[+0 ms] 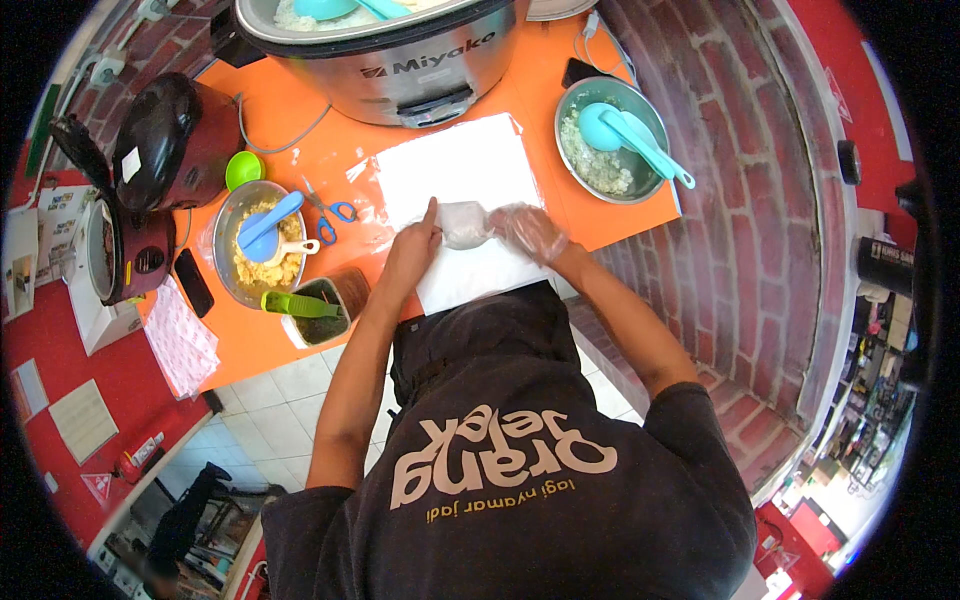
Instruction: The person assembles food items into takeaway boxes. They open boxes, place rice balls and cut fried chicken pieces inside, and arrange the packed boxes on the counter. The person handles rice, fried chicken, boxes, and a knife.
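A small white, plastic-wrapped packet [464, 224] lies on a stack of white paper sheets [465, 165] in front of me. My left hand [420, 244] is bare and touches the packet's left side, its index finger pointing away from me. At the packet's other end is my right hand [531, 231], in a clear plastic glove, with its fingertips closed on that edge. To the left lie blue-handled scissors [328, 217] and a steel bowl [220, 251] of yellow crumbly food with a blue scoop [260, 238]. On the right, a steel bowl [564, 161] holds rice and turquoise scoops [626, 135].
A large Miyako rice cooker [405, 75] stands beyond the paper. Smaller cookers [161, 142], a green cup [245, 171], a phone [193, 283], pink-printed papers [180, 334] and a container with green tongs [322, 311] are at left. A brick wall [705, 150] borders the right.
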{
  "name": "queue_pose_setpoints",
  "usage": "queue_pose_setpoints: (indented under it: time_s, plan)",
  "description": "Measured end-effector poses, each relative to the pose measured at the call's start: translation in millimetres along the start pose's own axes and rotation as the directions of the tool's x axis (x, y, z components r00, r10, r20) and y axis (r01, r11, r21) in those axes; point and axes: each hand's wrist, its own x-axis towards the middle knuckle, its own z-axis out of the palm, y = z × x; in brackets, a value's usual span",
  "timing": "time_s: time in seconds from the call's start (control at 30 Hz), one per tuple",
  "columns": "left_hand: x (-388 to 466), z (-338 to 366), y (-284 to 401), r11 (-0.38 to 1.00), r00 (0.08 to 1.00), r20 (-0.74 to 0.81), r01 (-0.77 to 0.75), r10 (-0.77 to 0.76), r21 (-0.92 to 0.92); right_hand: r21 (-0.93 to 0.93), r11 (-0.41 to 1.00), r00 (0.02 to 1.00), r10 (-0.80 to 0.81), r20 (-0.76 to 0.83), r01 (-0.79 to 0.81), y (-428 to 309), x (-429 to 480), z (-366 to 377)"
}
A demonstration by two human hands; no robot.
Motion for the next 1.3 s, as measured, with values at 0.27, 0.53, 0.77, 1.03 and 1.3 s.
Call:
queue_pose_setpoints:
  time_s: [0.27, 0.53, 0.77, 1.03, 1.3]
  plan:
    - [58.3, -9.0, 11.5, 0.875, 0.995, 0.096, -0.042, -0.005, 0.482, 0.078, 0.977, 0.961, 0.176, 0.212, -0.196, -2.0, 57.2, -29.0]
    - [2.6, 19.5, 20.8, 0.953, 0.924, -0.236, 0.303, -0.301, -0.031, 0.303, 0.935, 0.983, 0.175, 0.058, -0.185, -10.9, 33.0, -28.7]
    - [-38.3, 64.7, 44.0, 0.463, 0.816, -0.106, 0.211, -0.568, -0.861, 0.962, 0.239, 0.983, 0.155, 0.1, -0.135, -32.4, -23.7, 13.2]
    - [-102.8, 147.4, 170.8, 0.814, 0.844, 0.515, 0.187, 0.154, -0.55, 0.659, 0.744, 0.695, 0.53, -0.486, -0.108, -93.0, -286.0, 76.9]
    - [-210.5, 335.2, 284.7, 0.738, -0.131, 0.99, 0.662, -0.058, 0.131, 0.516, 0.616, 0.126, 0.706, -0.697, -0.595, -149.2, -528.9, 198.2]
